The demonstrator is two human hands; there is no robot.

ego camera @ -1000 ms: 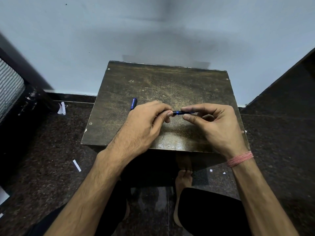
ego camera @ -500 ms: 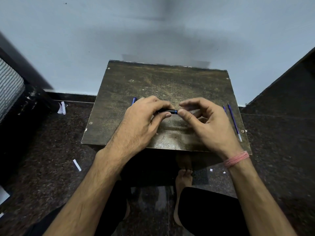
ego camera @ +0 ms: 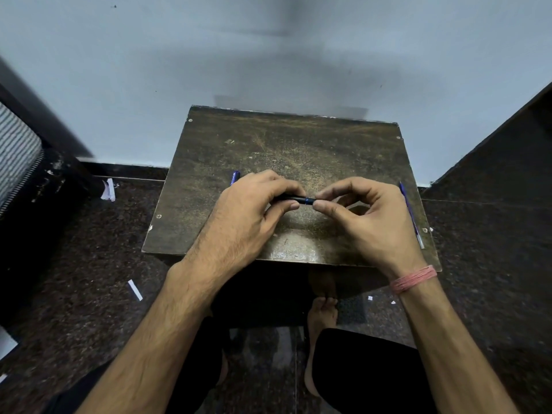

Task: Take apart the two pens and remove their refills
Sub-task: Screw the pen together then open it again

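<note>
Hands (ego camera: 301, 213) lower, round pen (ego camera: 298, 199) still pinched

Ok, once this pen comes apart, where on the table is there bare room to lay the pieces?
The far half of the table, between the wall edge and both hands, is bare. The near strip below the hands is partly bare. Crowded: the blue piece beside the left hand, and the thin blue parts along the right edge by the right hand.

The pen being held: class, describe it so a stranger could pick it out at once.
Find the worn brown table against the wall. Above its middle, the left hand and right hand grip one dark pen. Unlike the blue pieces lying at either side, it is lifted.
</note>
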